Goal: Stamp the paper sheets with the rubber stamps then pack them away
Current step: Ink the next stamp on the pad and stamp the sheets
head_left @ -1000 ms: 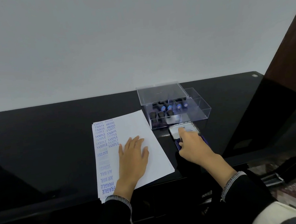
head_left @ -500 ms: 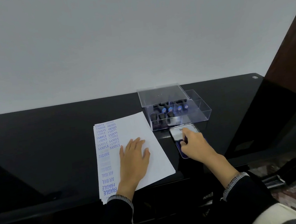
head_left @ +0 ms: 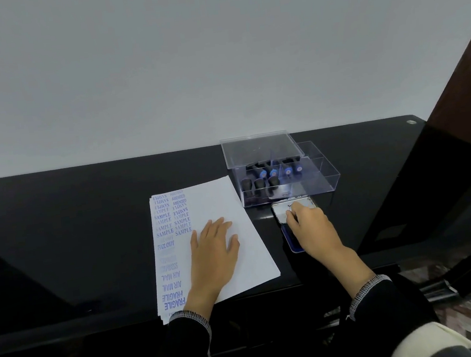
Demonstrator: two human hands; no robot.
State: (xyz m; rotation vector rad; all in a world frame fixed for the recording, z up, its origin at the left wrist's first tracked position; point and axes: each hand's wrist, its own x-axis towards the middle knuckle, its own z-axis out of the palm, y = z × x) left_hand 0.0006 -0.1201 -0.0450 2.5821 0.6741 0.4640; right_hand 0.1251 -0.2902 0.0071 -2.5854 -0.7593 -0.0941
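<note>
The right hand (head_left: 310, 228) has its fingers curled down at the lid of the ink pad (head_left: 291, 224), fingertips on the pale, open lid's near part; whether they pinch anything small there cannot be told. The pad's blue inked base shows just under and left of the palm. The left hand (head_left: 213, 253) lies flat with fingers straight and slightly spread, pressing on the paper sheets (head_left: 231, 202), which are stacked just left of the ink pad. Blue stamped words run down the stack's left side, beside the left hand. Just beyond the right fingertips stands the clear plastic box (head_left: 324, 180), its lid (head_left: 260, 148) raised, with the rubber stamps (head_left: 261, 183) upright in its left part. All rest on the black table (head_left: 73, 224).
</note>
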